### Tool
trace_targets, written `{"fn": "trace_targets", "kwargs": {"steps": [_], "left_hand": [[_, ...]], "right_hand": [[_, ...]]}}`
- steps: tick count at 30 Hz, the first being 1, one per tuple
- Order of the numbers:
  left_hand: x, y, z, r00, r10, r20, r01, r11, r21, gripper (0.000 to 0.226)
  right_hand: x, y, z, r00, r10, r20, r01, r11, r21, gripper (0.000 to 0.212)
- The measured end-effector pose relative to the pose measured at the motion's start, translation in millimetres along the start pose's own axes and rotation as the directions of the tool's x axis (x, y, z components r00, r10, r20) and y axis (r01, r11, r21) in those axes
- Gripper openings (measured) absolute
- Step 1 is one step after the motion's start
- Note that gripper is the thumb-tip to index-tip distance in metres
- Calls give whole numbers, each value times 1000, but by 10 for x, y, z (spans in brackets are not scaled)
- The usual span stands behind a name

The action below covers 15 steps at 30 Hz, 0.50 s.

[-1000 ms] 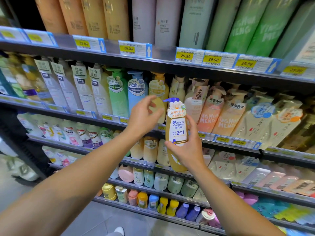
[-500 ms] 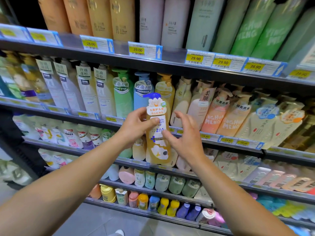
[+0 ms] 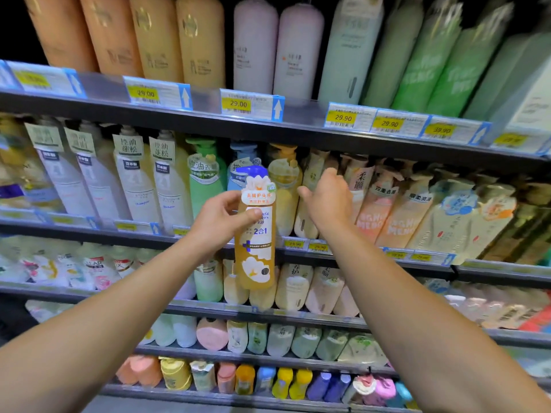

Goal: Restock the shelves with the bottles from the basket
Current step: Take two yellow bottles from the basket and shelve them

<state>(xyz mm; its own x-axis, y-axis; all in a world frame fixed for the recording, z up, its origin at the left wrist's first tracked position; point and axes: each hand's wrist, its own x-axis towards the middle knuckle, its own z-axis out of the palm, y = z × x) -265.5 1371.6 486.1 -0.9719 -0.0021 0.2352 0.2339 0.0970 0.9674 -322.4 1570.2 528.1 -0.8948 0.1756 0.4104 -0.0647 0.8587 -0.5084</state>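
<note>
Left hand [image 3: 219, 222] grips "2合1" shampoo bottle [image 3: 257, 234].

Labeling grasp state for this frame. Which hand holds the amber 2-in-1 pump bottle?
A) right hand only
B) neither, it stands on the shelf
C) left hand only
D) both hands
C: the left hand grips the amber bottle with its thumb across the label, while the right hand is off it, fingers reaching toward the cream bottles on the shelf.
</note>
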Motion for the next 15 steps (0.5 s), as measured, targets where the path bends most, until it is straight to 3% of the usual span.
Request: {"fn": "trace_targets", "kwargs": {"steps": [7, 15], "left_hand": [[194, -27, 37, 998, 31, 55, -32, 999, 6, 26], [264, 21, 112, 994, 36, 99, -33, 999, -32, 24]], "right_hand": [[60, -8, 59, 993, 66, -96, -70, 997, -36, 41], [56, 107, -25, 994, -8, -105, 7, 1000, -10, 46]]}}
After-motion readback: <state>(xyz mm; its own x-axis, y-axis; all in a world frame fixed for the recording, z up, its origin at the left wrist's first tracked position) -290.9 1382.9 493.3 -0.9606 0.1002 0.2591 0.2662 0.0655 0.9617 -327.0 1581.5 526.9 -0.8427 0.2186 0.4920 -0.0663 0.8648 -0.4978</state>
